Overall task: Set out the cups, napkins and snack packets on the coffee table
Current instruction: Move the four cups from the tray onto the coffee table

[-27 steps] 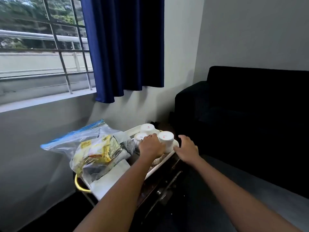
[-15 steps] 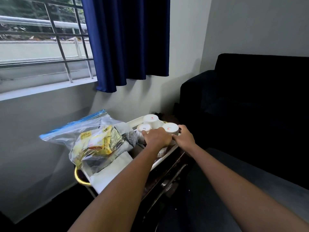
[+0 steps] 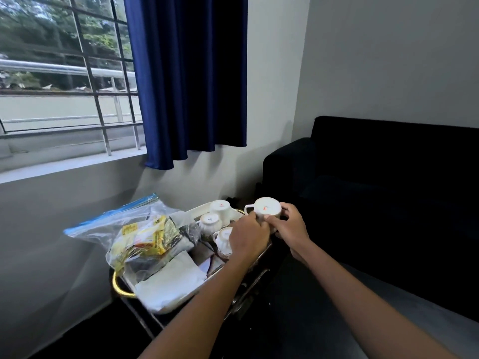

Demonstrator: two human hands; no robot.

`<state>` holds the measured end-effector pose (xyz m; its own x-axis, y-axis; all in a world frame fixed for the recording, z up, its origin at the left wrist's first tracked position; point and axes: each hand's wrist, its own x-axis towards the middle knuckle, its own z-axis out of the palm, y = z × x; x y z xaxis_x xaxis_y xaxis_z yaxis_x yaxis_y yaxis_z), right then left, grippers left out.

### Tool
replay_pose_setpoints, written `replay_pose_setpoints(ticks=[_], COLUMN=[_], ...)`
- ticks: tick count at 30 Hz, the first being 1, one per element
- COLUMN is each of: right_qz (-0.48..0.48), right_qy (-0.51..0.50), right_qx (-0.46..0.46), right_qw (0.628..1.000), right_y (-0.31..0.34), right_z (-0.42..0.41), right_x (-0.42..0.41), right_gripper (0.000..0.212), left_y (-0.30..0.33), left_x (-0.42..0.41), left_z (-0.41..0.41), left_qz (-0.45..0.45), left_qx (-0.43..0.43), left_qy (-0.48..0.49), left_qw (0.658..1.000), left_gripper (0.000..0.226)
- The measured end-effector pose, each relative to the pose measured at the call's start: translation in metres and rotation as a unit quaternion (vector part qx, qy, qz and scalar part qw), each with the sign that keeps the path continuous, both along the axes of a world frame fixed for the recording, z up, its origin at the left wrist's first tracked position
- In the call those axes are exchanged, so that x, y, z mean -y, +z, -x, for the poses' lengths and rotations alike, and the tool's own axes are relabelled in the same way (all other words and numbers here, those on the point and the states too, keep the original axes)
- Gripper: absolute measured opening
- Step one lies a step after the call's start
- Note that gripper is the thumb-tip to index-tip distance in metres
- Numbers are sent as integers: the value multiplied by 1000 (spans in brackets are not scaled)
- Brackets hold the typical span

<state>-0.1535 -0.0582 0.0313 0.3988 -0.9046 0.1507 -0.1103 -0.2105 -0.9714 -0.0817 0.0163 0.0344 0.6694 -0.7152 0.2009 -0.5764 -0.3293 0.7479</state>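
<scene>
A white tray (image 3: 166,305) sits on a gold-handled cart below the window. Both hands hold an upturned white cup (image 3: 267,208) lifted above the tray's far right corner: my left hand (image 3: 250,238) grips its near side, my right hand (image 3: 291,225) its right side. Three more upturned white cups stay on the tray: a plain cup (image 3: 221,209), a ribbed cup (image 3: 210,222), and a second ribbed cup (image 3: 224,240) partly hidden by my left hand. A clear zip bag of yellow snack packets (image 3: 145,237) lies at the tray's left. Folded white napkins (image 3: 173,281) rest at its near end.
A dark sofa (image 3: 375,182) fills the right side, close to the cart. A blue curtain (image 3: 189,81) hangs over the wall behind the tray, beside a barred window (image 3: 64,73). The cart's gold handle (image 3: 119,287) sticks out at the near left.
The upturned cup has risen off the tray and shifted right, now held by both hands. A ribbed cup that my left hand covered has come into view.
</scene>
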Motion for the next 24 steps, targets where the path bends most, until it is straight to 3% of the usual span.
replay_pose_setpoints(ticks=[9,14,18,21,24], right_qz=[16,-12,-30,-55,-107], right_qy=[-46,-67,-81,-99,-125], right_qx=[20,15,21,47,92], right_qw=[999,998,996,993,982], right_y=[-11,-40,-66,-79,-85], right_z=[101,158,195,215,227], right_x=[-75,-116,-145,-160,-171], right_gripper=[43,48,45,34,9], left_y=[-16,-39,-58,-67,-77], left_x=[-70,-108,-128,-136,-140], left_z=[95,142,170,184,196], left_qz=[80,73,57,41,13], left_qx=[-192,-340,-460,-515,-529], left_qy=[-50,-42,-30,-18,-25], left_qw=[977,937,885,856,848], left_gripper=[19,23,23,29,40])
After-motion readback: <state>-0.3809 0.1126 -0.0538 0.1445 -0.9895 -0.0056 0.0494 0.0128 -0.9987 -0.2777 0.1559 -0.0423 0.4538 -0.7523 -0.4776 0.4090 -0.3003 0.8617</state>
